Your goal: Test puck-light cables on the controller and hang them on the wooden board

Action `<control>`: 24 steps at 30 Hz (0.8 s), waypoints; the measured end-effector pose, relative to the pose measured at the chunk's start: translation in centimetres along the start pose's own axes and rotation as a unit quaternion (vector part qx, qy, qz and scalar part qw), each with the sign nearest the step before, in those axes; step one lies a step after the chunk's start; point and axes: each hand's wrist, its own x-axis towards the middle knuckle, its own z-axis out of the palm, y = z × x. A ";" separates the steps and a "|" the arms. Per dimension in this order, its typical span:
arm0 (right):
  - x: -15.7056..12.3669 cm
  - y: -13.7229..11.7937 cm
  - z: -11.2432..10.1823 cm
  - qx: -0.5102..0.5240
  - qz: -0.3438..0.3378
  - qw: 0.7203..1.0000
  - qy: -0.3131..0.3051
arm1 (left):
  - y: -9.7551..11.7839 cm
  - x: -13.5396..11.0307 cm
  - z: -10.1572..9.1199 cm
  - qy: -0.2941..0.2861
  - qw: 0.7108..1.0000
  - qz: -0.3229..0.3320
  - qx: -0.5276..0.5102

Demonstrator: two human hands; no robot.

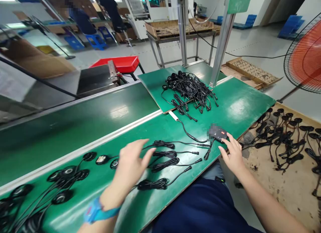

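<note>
My left hand (pixel 132 162), with a blue watch (pixel 100 209) on its wrist, hovers over the left ends of several coiled black cables (pixel 165 164). Its thumb and fingers are apart, and it partly hides those ends. At the table's near edge, my right hand (pixel 232 152) has its fingers spread beside a small black box (pixel 220 134) with an orange-red marking. A fingertip is at the box's edge; I cannot tell whether it touches. From the box a black lead (pixel 188 134) runs to a white piece (pixel 173 115), and a short connector (pixel 207 153) hangs beside it.
A tangled heap of black cables (pixel 189 87) lies on a raised green board. Round black parts with leads (pixel 67 172) lie at left. More cables (pixel 286 136) cover a brown surface at right, near an orange fan (pixel 307 55). A metal post (pixel 222 42) rises behind the table.
</note>
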 end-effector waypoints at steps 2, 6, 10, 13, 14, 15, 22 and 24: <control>0.1 -0.2 -0.2 0.003 -0.003 1.000 0.002 | 4.5 1.1 1.7 -0.029 0.995 0.070 -0.065; 0.0 -1.6 -0.5 0.031 0.002 0.998 0.051 | 11.1 2.9 5.4 -0.112 0.973 0.141 -0.143; 0.2 -4.2 -0.3 0.157 -0.001 0.987 0.025 | 13.9 3.9 8.9 -0.190 0.954 0.159 -0.171; 1.2 -5.4 0.3 0.201 -0.035 0.977 -0.053 | 14.2 3.9 10.7 -0.220 0.941 0.152 -0.208; 1.7 -5.5 0.5 0.202 -0.050 0.975 -0.076 | 14.1 3.8 11.0 -0.222 0.938 0.145 -0.221; 2.1 -5.5 0.7 0.203 -0.060 0.973 -0.095 | 14.0 3.7 11.3 -0.222 0.937 0.137 -0.233; 3.6 -4.1 1.6 0.241 -0.056 0.961 -0.126 | 12.7 3.5 11.8 -0.212 0.922 0.077 -0.316; 3.7 -4.2 1.7 0.251 -0.054 0.958 -0.127 | 12.6 3.6 11.9 -0.203 0.922 0.071 -0.322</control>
